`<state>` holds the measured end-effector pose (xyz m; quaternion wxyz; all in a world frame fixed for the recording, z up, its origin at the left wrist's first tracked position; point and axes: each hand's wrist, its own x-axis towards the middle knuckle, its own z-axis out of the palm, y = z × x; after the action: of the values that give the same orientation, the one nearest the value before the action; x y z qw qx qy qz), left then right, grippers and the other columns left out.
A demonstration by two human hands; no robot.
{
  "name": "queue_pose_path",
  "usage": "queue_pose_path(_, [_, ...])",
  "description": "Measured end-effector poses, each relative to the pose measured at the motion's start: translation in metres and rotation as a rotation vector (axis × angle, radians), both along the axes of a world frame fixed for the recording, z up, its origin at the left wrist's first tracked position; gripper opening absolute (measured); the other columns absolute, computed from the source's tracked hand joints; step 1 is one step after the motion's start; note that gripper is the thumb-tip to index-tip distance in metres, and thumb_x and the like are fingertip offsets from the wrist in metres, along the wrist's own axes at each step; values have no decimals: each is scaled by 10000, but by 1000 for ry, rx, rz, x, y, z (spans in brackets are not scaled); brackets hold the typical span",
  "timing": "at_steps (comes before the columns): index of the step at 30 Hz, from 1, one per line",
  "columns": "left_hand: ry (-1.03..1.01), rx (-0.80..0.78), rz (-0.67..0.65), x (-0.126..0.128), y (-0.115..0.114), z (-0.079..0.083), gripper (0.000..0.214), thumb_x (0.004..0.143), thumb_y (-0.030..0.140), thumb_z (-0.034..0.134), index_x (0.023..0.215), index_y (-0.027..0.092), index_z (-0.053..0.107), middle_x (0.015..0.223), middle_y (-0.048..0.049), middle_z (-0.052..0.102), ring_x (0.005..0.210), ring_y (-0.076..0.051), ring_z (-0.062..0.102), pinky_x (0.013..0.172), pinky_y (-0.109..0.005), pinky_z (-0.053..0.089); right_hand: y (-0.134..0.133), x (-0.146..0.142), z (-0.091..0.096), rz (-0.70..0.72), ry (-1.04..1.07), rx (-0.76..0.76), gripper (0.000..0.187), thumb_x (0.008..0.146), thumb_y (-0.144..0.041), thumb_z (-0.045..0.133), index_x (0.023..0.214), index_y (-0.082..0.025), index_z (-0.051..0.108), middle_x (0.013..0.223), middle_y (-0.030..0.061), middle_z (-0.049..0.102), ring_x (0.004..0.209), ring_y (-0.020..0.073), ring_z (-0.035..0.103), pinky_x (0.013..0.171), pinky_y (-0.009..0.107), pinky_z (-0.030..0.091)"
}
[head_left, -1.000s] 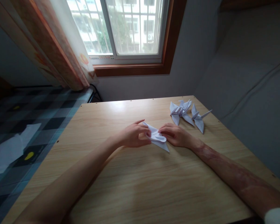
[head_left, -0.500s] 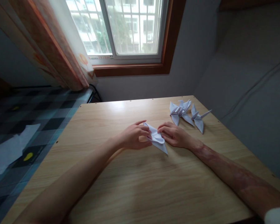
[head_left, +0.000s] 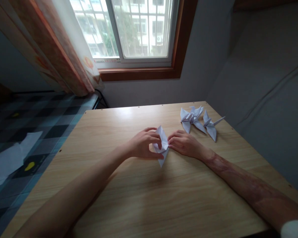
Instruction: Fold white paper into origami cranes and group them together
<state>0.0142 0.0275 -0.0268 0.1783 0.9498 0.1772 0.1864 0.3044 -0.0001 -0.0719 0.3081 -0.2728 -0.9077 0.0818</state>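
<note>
A partly folded white origami paper (head_left: 164, 140) stands over the wooden table between my two hands, one point facing away from me and another toward me. My left hand (head_left: 146, 143) curls around its left side, fingertips and thumb on the paper. From the right, my right hand (head_left: 182, 142) pinches the paper's right edge with its fingers bent together. Finished white paper cranes (head_left: 192, 117) lie close together beyond my right hand, and another crane (head_left: 210, 127) is just to their right.
The wooden table (head_left: 139, 198) has a raised-looking far edge below the window (head_left: 144, 29). On the left, white paper sheets (head_left: 15, 157) lie on a checked bed (head_left: 64, 102). A curtain (head_left: 54, 49) hangs by the window, and a wall (head_left: 263, 99) borders the table's right side.
The origami paper has turned and its loose flap is raised, so its points now face away and toward me. My left fingers have shifted over it; my right hand stays nearly in place.
</note>
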Motion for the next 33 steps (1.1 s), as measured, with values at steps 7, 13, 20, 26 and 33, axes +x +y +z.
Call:
queue_pose_path(7, [126, -59, -66, -12, 14, 8, 90, 960, 296, 765, 916, 316, 842, 1015, 23, 854, 941, -171, 783, 1263, -400, 390, -1, -1, 2, 83, -5, -19, 244, 1029, -178, 649, 1233, -280, 734, 1258, 76, 807, 1173, 265, 746, 1071, 473, 602])
queue_pose_path(13, [233, -33, -15, -27, 12, 26, 213, 835, 417, 886, 990, 290, 814, 1143, 2, 832, 1024, -216, 783, 1382, -496, 204, -1, -1, -2, 35, -40, 20, 317, 992, -152, 673, 1272, -279, 748, 1232, 82, 805, 1129, 280, 723, 1024, 480, 601])
queue_pose_path(20, [179, -15, 68, -19, 12, 19, 122, 984, 376, 762, 950, 262, 787, 1142, -2, 831, 1079, -204, 772, 1351, -512, 271, -2, -1, -2, 11, -66, 54, 258, 1020, -175, 646, 1238, -271, 743, 1178, 91, 790, 1113, 291, 707, 1037, 497, 586])
queue_pose_path(26, [187, -21, 159, -9, 8, 10, 93, 958, 343, 779, 942, 251, 785, 1052, -2, 834, 1057, -217, 758, 1314, -548, 320, -4, -3, -4, -2, -76, 88, 398, 1037, -181, 596, 1424, -245, 664, 1049, 94, 767, 1025, 289, 698, 1071, 510, 570])
queue_pose_path(33, [126, -131, 129, -2, 4, 0, 118, 953, 348, 788, 1038, 271, 758, 1034, 35, 826, 1018, -193, 772, 1362, -554, 248, -3, -2, -7, -42, -131, 158, 318, 1078, -219, 599, 1366, -269, 725, 1109, 102, 775, 1075, 301, 694, 1054, 517, 575])
